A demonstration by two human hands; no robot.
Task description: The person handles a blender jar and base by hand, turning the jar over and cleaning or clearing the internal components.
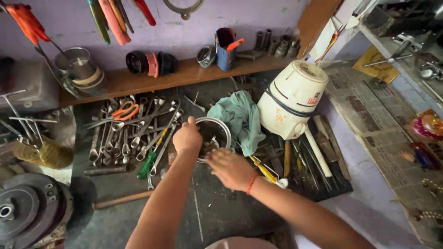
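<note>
A small round metal bowl with dark bits inside sits on the dark workbench, mid-frame. My left hand grips its left rim, thumb up over the edge. My right hand, with an orange thread at the wrist, lies at the bowl's near edge with its fingers reaching into the bowl; what they touch is hidden. A teal rag is bunched against the bowl's right side. A cream mixer base lies tilted just past the rag.
Several spanners, orange-handled scissors and a green-handled screwdriver lie left of the bowl. Screwdrivers and files lie to the right. A wooden shelf runs along the wall. Newspaper covers the right side. A heavy pulley sits at lower left.
</note>
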